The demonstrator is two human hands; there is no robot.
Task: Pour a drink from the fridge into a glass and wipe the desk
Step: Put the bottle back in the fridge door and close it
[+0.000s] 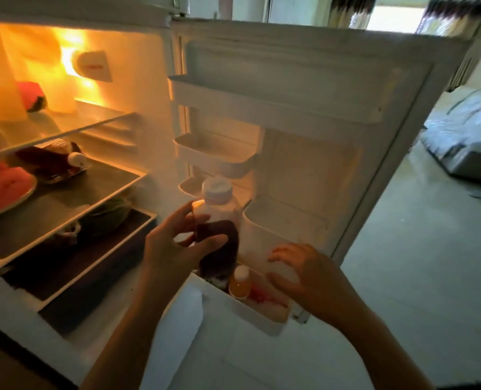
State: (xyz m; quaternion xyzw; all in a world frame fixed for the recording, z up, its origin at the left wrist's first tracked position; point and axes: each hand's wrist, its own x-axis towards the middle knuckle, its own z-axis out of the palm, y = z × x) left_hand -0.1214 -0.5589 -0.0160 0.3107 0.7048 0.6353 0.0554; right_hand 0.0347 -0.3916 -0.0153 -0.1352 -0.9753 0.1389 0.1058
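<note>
The fridge stands open, its door (318,108) swung to the right. A clear bottle (219,220) with a white cap and dark drink in its lower part stands in the bottom door shelf (261,319). My left hand (177,246) curls around the bottle's middle, fingers and thumb on its sides. My right hand (304,274) hovers with relaxed, spread fingers just right of the bottle, over the door shelf, holding nothing. No glass or desk is in view.
A small orange-filled bottle (240,282) and a red item (261,296) sit in the same door shelf. Inside shelves hold watermelon slices (2,190), a dark packaged item (53,161) and a green melon (107,218). Pale floor (402,277) and a bed (470,130) lie to the right.
</note>
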